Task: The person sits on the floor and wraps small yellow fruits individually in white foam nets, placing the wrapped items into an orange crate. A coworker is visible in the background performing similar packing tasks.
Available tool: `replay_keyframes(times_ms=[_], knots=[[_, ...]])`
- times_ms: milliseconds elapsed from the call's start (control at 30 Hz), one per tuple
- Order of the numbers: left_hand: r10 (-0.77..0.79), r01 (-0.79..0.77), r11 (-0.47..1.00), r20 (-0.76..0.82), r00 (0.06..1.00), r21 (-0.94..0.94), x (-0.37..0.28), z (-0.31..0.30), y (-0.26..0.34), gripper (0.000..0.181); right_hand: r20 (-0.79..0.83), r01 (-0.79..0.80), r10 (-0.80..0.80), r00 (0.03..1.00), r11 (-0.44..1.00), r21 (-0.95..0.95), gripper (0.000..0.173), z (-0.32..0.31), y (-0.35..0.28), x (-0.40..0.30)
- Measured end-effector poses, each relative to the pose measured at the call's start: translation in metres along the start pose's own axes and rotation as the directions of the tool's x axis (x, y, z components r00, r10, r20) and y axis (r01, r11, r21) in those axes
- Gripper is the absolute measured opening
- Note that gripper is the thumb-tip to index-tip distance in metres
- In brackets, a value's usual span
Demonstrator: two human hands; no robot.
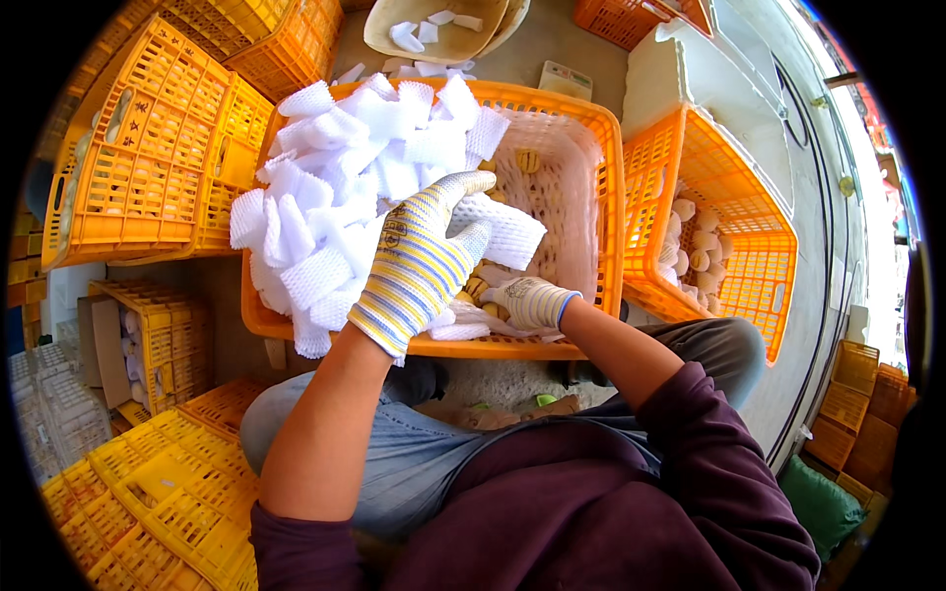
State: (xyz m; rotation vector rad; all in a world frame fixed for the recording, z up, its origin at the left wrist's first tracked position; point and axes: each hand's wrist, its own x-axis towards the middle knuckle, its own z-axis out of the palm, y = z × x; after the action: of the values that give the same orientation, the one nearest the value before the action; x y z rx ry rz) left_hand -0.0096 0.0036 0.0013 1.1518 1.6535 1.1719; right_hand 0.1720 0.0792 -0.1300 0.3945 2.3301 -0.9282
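My left hand (421,255), in a striped knit glove, is closed around a white foam net sleeve (502,230) over the middle of an orange plastic crate (607,221). Lower right of it, my right hand (528,301), in a similar glove, reaches down among striped yellow fruits (480,288) in the crate; its fingertips are partly hidden, so its grip cannot be told. A big heap of white foam net sleeves (325,185) fills the crate's left side. Another striped yellow fruit (528,160) lies near the far side, on whitish netted lining (569,177).
At the right stands an orange crate (746,177) holding foam-wrapped round items (707,240). Stacked crates (155,133) rise at the left. Beyond the middle crate are a tub (429,52) with foam pieces and what looks like a small scale (565,80). A yellow crate (162,495) sits lower left.
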Motion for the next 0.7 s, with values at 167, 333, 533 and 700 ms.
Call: replay_keyframes(times_ms=[167,333,533,700], knots=[[-0.042,0.042,0.999,-0.014,0.999,-0.022,0.002,-0.006,0.007,0.044,-0.034,-0.081,0.09,0.995,0.974,0.21,0.047,-0.003,0.012,-0.004],[-0.11,0.106,0.992,-0.054,0.992,-0.07,0.001,-0.014,0.012,0.043,-0.066,0.03,0.158,0.985,0.221,0.975,0.051,-0.001,0.059,0.003],[-0.088,0.076,0.992,-0.117,0.989,-0.101,0.001,-0.022,0.007,0.041,-0.036,0.176,0.419,0.907,-0.3,0.937,0.04,-0.007,0.065,0.025],[-0.041,0.031,0.998,-0.171,0.984,-0.06,0.0,-0.028,0.004,0.041,0.104,0.279,0.724,0.682,-0.39,0.877,0.039,0.004,0.091,0.058]])
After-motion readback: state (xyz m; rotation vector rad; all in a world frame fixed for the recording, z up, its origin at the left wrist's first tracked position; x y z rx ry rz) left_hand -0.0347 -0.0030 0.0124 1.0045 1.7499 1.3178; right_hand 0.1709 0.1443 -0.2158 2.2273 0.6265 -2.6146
